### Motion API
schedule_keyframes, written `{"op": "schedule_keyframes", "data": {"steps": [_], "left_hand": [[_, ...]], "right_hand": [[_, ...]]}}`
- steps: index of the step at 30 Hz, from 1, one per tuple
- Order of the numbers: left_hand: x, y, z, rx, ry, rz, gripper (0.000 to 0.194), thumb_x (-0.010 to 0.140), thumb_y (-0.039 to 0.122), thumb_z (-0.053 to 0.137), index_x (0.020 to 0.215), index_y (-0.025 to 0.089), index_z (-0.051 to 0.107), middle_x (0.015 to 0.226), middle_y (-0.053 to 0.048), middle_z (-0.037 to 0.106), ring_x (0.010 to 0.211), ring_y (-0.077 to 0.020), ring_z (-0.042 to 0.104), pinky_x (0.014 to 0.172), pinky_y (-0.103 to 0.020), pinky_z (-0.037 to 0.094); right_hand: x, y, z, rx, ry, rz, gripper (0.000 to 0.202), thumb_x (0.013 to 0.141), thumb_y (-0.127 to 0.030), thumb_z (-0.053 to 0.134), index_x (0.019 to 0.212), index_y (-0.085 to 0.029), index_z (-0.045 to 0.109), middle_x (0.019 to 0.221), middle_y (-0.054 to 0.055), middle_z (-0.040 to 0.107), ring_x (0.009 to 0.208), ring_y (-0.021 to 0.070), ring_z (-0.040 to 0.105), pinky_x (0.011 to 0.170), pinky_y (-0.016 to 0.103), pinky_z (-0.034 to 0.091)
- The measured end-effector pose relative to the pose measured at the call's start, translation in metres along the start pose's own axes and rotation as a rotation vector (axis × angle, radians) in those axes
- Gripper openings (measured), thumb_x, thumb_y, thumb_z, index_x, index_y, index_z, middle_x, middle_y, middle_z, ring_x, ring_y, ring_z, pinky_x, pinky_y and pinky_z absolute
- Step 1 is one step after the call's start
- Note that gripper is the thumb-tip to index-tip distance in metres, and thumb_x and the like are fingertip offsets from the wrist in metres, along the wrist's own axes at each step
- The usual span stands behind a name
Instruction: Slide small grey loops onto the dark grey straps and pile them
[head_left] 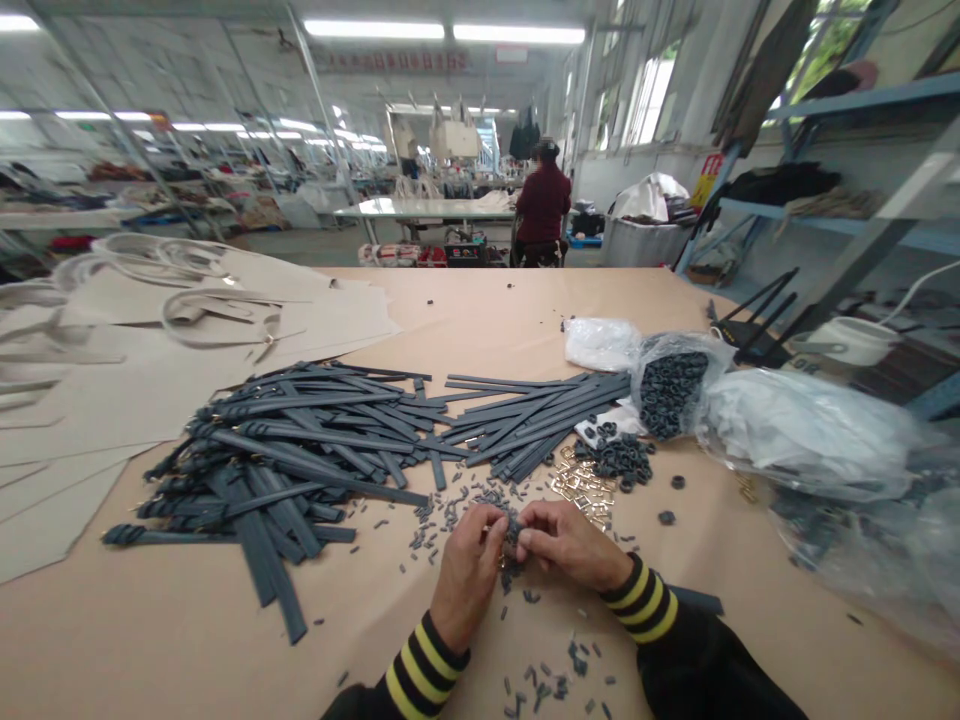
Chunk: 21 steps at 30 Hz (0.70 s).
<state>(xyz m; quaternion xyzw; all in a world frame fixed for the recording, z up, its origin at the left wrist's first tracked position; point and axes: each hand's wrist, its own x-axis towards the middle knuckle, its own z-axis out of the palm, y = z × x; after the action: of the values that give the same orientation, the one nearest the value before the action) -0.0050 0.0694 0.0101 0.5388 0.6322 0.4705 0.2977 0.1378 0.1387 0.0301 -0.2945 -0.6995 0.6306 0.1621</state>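
My left hand (471, 562) and my right hand (568, 540) meet over the table, fingertips pinched close together. Between them is a small dark piece with a hint of gold; the fingers hide most of it. Small dark scraps (487, 492) lie around and beneath the hands. Just beyond my right hand are gold buckles (589, 490) in a loose heap, with dark ring-shaped loops (619, 458) behind them. Dark flat straps (540, 420) lie stacked ahead, and a larger pile of dark straps with buckled ends (300, 440) is to the left. One strap (697, 600) pokes out by my right sleeve.
Beige cut panels (150, 400) with handles cover the left side. At right stand a clear bag of dark loops (671, 390), a white plastic bundle (817, 425) and a white tub (847, 340). A person in dark red (544, 200) is by a far table.
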Motion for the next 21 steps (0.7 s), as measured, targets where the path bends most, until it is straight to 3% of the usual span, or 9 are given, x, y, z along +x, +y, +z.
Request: {"op": "schedule_keyframes", "data": {"steps": [4, 10, 13, 15, 17, 19, 21], "left_hand": [[-0.007, 0.011, 0.001, 0.075, -0.076, 0.05, 0.018, 0.081, 0.03, 0.043, 0.084, 0.017, 0.056, 0.076, -0.003, 0.06, 0.072, -0.0154, 0.055, 0.068, -0.027, 0.043], [-0.001, 0.012, 0.003, 0.132, -0.053, 0.04, 0.025, 0.084, 0.029, 0.036, 0.073, 0.017, 0.055, 0.063, -0.001, 0.058, 0.06, -0.0138, 0.055, 0.059, -0.025, 0.043], [0.01, 0.006, -0.008, 0.187, 0.116, 0.043, 0.02, 0.082, 0.024, 0.037, 0.083, 0.015, 0.055, 0.077, -0.006, 0.061, 0.074, -0.0171, 0.058, 0.068, -0.03, 0.046], [0.016, 0.002, -0.019, 0.358, 0.319, 0.154, 0.021, 0.079, 0.017, 0.04, 0.095, 0.014, 0.054, 0.102, -0.012, 0.054, 0.1, -0.023, 0.05, 0.085, -0.039, 0.04], [0.017, 0.0, -0.026, 0.522, 0.398, 0.279, 0.027, 0.077, 0.013, 0.041, 0.102, 0.014, 0.052, 0.114, -0.014, 0.045, 0.111, -0.0267, 0.039, 0.092, -0.045, 0.033], [0.013, 0.001, -0.024, 0.547, 0.271, 0.364, 0.027, 0.078, 0.013, 0.041, 0.103, 0.015, 0.051, 0.109, -0.013, 0.048, 0.107, -0.0249, 0.042, 0.09, -0.043, 0.035], [0.006, 0.004, -0.013, 0.477, 0.064, 0.418, 0.022, 0.079, 0.015, 0.041, 0.099, 0.017, 0.051, 0.099, -0.01, 0.054, 0.097, -0.0214, 0.049, 0.085, -0.038, 0.04]], "right_hand": [[-0.001, 0.0, -0.003, 0.021, 0.002, -0.028, 0.008, 0.077, -0.02, 0.049, 0.076, -0.014, 0.054, 0.065, -0.001, 0.058, 0.047, 0.0047, 0.045, 0.046, 0.015, 0.036], [-0.004, -0.006, -0.01, 0.016, -0.076, -0.065, 0.011, 0.077, -0.021, 0.047, 0.078, -0.013, 0.055, 0.07, 0.0, 0.059, 0.05, 0.0055, 0.048, 0.049, 0.017, 0.038], [-0.009, -0.015, -0.022, -0.122, -0.029, -0.057, 0.009, 0.076, -0.018, 0.045, 0.077, -0.015, 0.053, 0.069, 0.0, 0.06, 0.05, 0.0069, 0.05, 0.049, 0.018, 0.039], [-0.016, -0.024, -0.035, -0.324, 0.104, -0.046, 0.009, 0.075, -0.015, 0.043, 0.074, -0.016, 0.052, 0.066, -0.001, 0.059, 0.051, 0.008, 0.05, 0.051, 0.019, 0.038], [-0.026, -0.032, -0.052, -0.552, 0.256, -0.032, 0.01, 0.074, -0.013, 0.042, 0.073, -0.017, 0.051, 0.064, -0.002, 0.059, 0.055, 0.0096, 0.05, 0.054, 0.021, 0.036], [-0.041, -0.038, -0.073, -0.727, 0.374, 0.007, 0.011, 0.074, -0.012, 0.041, 0.074, -0.018, 0.051, 0.062, -0.002, 0.057, 0.058, 0.0112, 0.05, 0.056, 0.022, 0.034], [-0.059, -0.042, -0.095, -0.852, 0.452, 0.059, 0.012, 0.074, -0.014, 0.04, 0.078, -0.018, 0.05, 0.061, -0.002, 0.054, 0.058, 0.0123, 0.049, 0.056, 0.023, 0.033]]}}
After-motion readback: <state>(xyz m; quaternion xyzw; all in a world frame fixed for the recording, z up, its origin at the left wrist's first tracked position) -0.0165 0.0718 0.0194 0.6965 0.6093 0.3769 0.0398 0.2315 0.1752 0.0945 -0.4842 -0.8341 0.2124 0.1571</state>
